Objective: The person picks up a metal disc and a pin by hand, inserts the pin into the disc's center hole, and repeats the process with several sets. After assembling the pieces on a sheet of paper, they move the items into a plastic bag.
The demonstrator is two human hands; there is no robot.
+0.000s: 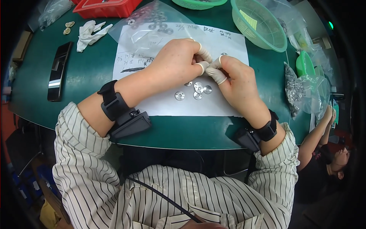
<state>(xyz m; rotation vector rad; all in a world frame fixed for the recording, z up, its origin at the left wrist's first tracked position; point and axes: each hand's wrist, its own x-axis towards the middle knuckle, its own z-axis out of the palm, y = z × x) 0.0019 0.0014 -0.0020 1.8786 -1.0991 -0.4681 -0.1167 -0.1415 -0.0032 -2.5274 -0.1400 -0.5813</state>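
Observation:
My left hand point(179, 57) and my right hand point(238, 80) meet over a white sheet of paper point(164, 108). White finger cots cover the thumb and fingertips I see on each. Both are closed in a pinch, fingertips touching or nearly so; whatever lies between them is too small and hidden to name. Just below the fingertips, several round metal discs point(198, 87) with centre holes lie on the paper, some overlapping. One disc point(179, 95) sits apart to their left. Beyond my left hand, a clear plastic bag point(152, 28) with similar discs rests over the paper's far part.
Along the far edge of the green table point(30, 95) stand a red bin point(106, 10) and a green basket point(263, 32). A black phone point(60, 72) and a crumpled white glove point(91, 35) lie left. Bagged metal parts point(293, 93) lie right, near another person point(320, 160).

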